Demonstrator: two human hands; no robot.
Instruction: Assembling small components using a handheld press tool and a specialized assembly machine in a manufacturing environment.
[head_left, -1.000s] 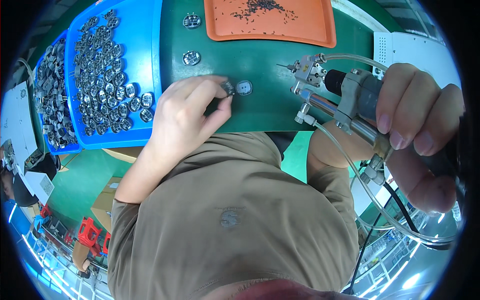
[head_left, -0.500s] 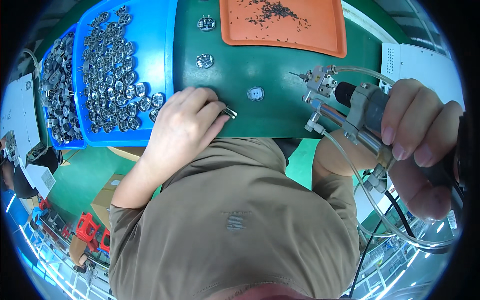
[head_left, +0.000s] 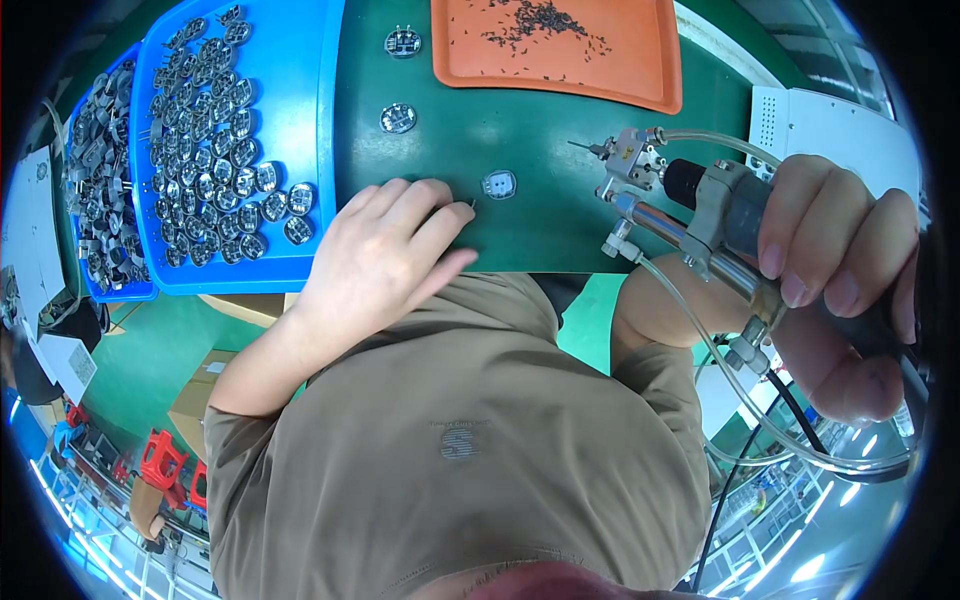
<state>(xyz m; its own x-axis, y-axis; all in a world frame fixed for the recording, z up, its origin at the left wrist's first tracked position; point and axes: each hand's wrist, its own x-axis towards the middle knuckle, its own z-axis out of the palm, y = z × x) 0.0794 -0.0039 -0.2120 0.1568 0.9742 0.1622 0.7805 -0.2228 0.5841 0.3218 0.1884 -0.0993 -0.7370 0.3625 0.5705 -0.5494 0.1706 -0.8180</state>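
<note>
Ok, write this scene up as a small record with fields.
Left hand: over the green tabletop, thumb apart from index finger; whether it holds anything is unclear
Right hand: gripping a metal hand tool, its thin tip pointing left
Nearest part: small rounded part, beyond and right of the left fingertips
Left side: blue tray with many shiny round parts
Far side: orange tray with scattered tiny dark pieces

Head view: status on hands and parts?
Right hand grips metal tool. Left hand at green table, grasp unclear. Rounded part between hands. Orange tray beyond.
</note>
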